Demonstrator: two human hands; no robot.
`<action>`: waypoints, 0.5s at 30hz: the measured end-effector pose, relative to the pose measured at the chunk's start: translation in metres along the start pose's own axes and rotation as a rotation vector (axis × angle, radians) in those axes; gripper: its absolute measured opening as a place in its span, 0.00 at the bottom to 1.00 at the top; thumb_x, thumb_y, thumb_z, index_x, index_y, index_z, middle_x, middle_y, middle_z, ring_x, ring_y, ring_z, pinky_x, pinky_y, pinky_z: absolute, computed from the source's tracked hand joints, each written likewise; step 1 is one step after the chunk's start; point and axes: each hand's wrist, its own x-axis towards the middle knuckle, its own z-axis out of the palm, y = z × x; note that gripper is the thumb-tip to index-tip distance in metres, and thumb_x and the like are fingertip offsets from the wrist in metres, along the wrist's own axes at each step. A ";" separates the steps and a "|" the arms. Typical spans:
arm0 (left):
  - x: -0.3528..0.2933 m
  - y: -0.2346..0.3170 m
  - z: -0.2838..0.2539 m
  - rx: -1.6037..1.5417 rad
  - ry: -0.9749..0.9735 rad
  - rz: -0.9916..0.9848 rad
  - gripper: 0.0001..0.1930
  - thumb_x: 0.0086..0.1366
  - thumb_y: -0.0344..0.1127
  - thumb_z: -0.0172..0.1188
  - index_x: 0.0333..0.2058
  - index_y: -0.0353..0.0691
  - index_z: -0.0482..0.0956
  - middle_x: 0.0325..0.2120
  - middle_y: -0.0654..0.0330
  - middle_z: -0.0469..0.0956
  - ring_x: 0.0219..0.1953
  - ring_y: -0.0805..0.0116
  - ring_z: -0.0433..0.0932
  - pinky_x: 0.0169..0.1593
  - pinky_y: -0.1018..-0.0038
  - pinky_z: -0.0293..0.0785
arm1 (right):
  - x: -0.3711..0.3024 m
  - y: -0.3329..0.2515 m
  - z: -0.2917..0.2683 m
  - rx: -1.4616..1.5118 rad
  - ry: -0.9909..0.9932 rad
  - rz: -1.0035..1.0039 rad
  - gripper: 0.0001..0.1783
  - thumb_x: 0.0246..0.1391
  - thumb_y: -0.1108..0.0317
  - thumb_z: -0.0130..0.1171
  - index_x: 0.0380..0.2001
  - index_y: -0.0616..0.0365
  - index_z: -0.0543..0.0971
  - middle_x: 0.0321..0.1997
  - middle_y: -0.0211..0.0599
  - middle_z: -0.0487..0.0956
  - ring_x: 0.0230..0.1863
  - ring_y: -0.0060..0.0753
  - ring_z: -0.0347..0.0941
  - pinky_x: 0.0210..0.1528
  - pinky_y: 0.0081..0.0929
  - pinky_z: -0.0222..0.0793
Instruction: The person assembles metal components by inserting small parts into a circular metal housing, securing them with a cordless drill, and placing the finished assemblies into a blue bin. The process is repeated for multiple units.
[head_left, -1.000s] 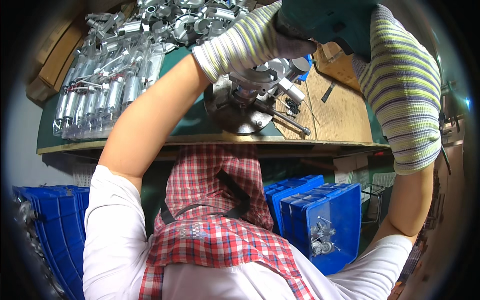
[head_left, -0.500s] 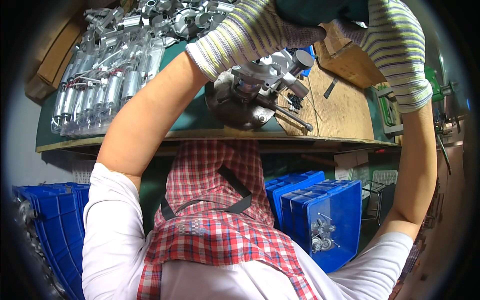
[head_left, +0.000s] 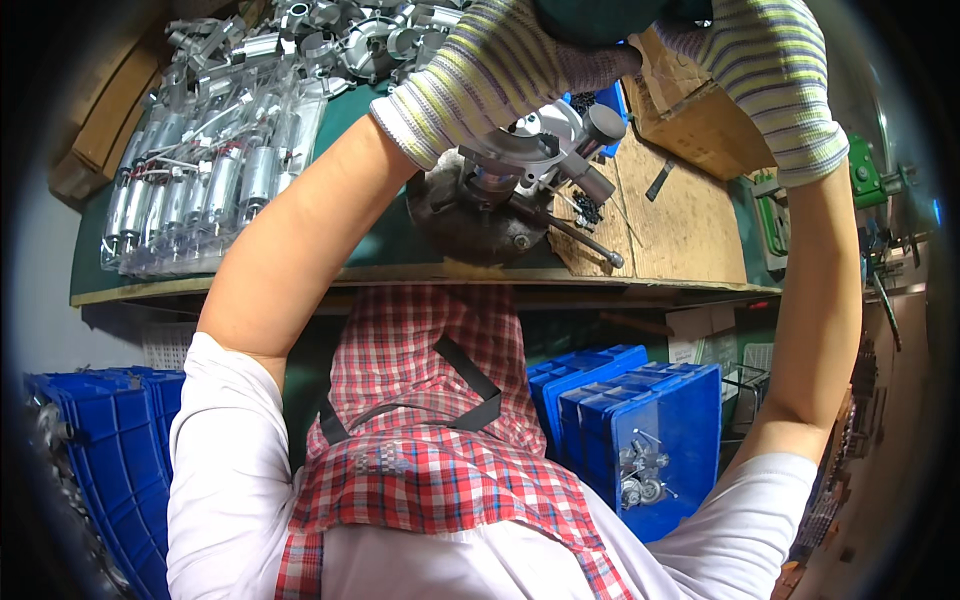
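A dark green, rounded object is raised close in front of me at the top edge, which cuts most of it off; its kind does not show. From the left, my left hand in a striped knit glove closes on it, thumb along its underside. My right hand, gloved alike, is on its right side, with the fingers mostly hidden behind the edge. Below my left hand, a grey metal casting rests on a round dark metal fixture, whose rod handle points toward the right front.
Bagged silver cylindrical motors lie on the bench's left, with loose metal castings behind. At right are a wooden board, small black parts and a cardboard box. Blue crates stand below the bench edge.
Both my hands and the dark green object have shifted slightly left and up. My right forearm has swung inward a little. The casting and fixture stay in place on the bench.
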 end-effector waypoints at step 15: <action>0.002 0.001 0.018 0.337 0.118 -0.011 0.21 0.57 0.35 0.73 0.48 0.39 0.78 0.38 0.60 0.84 0.37 0.70 0.83 0.42 0.72 0.82 | 0.017 -0.012 -0.044 -0.528 -0.698 -0.313 0.04 0.64 0.71 0.54 0.36 0.58 0.77 0.27 0.35 0.78 0.25 0.24 0.71 0.32 0.21 0.78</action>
